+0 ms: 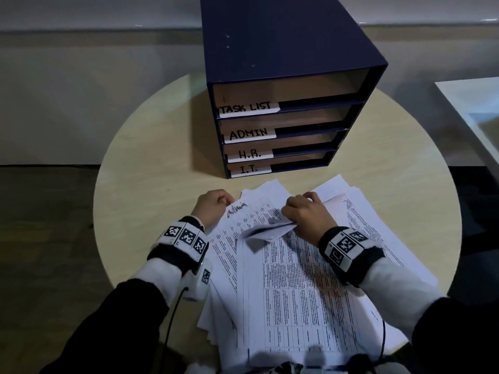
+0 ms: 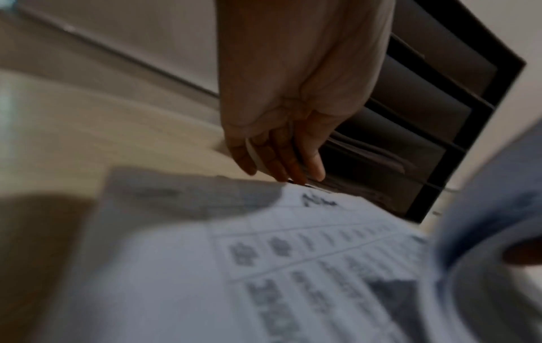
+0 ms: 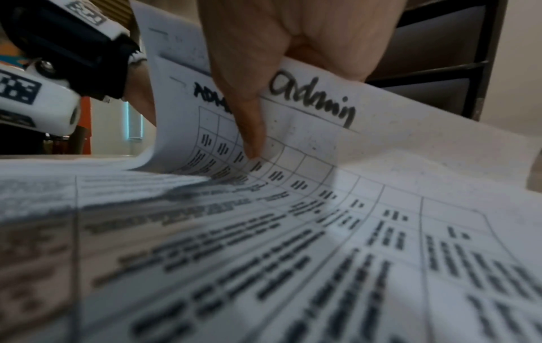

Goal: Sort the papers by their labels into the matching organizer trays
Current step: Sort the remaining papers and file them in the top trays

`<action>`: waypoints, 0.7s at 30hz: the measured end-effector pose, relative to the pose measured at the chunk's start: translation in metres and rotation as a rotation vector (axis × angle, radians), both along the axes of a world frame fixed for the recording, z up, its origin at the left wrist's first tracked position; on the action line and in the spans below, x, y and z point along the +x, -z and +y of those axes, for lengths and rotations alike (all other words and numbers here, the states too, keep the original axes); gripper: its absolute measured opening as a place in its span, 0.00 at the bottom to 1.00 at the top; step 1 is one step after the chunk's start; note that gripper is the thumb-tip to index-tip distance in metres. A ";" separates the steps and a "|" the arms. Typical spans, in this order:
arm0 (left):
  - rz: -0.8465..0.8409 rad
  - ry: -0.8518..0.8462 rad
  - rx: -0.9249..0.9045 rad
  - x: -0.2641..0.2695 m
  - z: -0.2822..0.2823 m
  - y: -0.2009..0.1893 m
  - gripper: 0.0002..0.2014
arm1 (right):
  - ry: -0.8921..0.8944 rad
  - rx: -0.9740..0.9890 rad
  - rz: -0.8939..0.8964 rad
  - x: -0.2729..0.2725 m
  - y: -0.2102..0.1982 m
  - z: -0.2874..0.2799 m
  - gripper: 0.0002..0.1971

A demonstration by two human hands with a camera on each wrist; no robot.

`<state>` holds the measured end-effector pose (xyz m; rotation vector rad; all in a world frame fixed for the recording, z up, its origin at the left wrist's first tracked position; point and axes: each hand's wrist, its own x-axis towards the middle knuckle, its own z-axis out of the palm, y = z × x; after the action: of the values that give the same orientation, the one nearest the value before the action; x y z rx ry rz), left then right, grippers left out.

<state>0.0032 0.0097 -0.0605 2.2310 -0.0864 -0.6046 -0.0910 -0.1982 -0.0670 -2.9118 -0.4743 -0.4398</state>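
Observation:
A dark blue organizer stands at the back of the round table, its trays labelled TASK LIST, ADMIN, H.R. and I.T.. A loose pile of printed papers lies in front of it. My left hand pinches the top left corner of a sheet hand-labelled "admin". My right hand grips a curled-up sheet lifted off the pile. In the right wrist view my thumb presses on lifted paper between an "ADM" label and the "Admin" label.
The table's bare wood shows left of the pile and around the organizer. A white surface stands off the table at the right. Cables run from both wrists toward me. The left wrist view is blurred; the organizer is behind my fingers.

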 end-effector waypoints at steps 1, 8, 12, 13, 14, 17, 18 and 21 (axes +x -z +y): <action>-0.010 0.031 0.051 -0.002 0.001 0.001 0.14 | -0.012 -0.017 0.022 0.000 0.001 0.000 0.20; -0.234 0.148 0.167 -0.010 -0.011 0.000 0.06 | -0.046 -0.015 0.039 0.000 0.000 0.002 0.22; -0.277 0.136 -0.059 -0.020 -0.028 -0.016 0.06 | 0.015 -0.023 0.003 0.004 -0.010 0.004 0.19; -0.281 0.145 -0.093 -0.021 -0.032 -0.020 0.07 | 0.014 -0.036 0.004 0.005 -0.011 0.003 0.19; -0.285 0.155 -0.120 -0.022 -0.037 -0.024 0.07 | 0.004 -0.050 0.001 0.006 -0.011 0.003 0.19; -0.281 0.204 -0.166 -0.022 -0.046 -0.027 0.09 | -0.023 -0.064 -0.003 0.009 -0.007 0.000 0.20; -0.266 0.226 -0.161 -0.022 -0.047 -0.025 0.10 | -0.021 -0.062 -0.015 0.009 -0.005 -0.002 0.20; -0.222 0.283 -0.090 -0.020 -0.039 -0.019 0.12 | 0.054 -0.077 -0.034 0.006 0.003 -0.008 0.21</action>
<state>-0.0169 -0.0292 -0.0416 2.2064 -0.5393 -0.4877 -0.0847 -0.2064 -0.0702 -3.0022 -0.4269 -0.4901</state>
